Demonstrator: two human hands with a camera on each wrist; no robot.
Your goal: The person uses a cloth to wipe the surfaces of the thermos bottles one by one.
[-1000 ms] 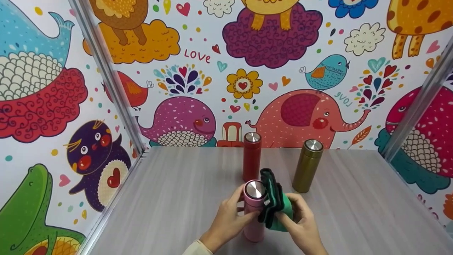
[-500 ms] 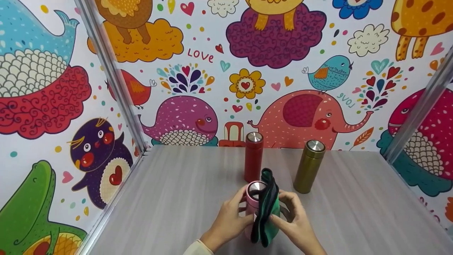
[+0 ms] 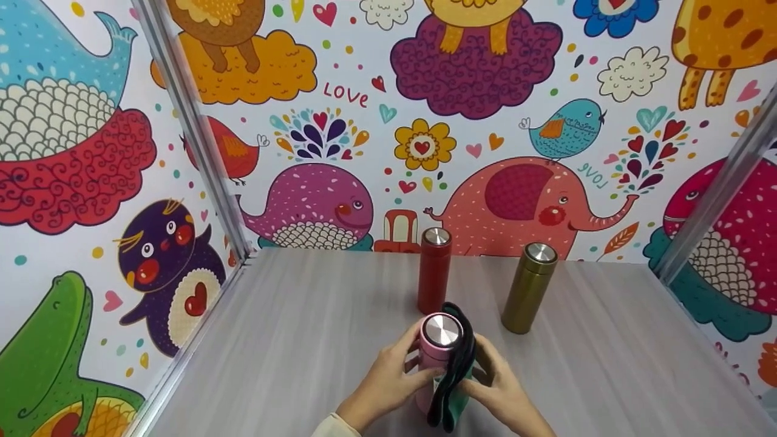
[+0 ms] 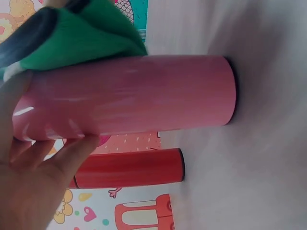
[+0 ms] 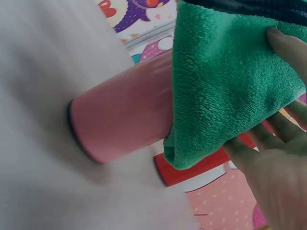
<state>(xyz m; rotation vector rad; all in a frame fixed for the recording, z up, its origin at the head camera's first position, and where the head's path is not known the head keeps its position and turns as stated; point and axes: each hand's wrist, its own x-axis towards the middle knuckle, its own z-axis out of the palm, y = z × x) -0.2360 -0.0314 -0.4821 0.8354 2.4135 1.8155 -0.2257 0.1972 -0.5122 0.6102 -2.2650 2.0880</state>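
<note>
My left hand [image 3: 388, 376] grips a pink thermos bottle [image 4: 158, 96] around its upper part, below the shiny steel lid [image 3: 442, 331]. The bottle stands nearly upright, its dark base [image 5: 79, 132] right at the tabletop. In my right hand [image 3: 501, 385] is a folded green towel [image 5: 225, 81] with black edging, held between thumb and fingers. The towel lies against the bottle's right side, and its dark edge [image 3: 464, 352] rises beside the lid. From the head view, much of the bottle's lower body is hidden by the towel and hands.
Behind the pink bottle stands a red thermos bottle [image 3: 434, 273], with an olive-gold one [image 3: 528, 291] to its right. Cartoon-printed walls [image 3: 303, 200] close in the grey table [image 3: 291, 328] at the back and sides, with metal posts [image 3: 188, 121] at the corners.
The towel has shifted left, from beside the pink bottle to flat against its side, and its top edge has dropped. My right hand has moved left with it; my left hand keeps its grip.
</note>
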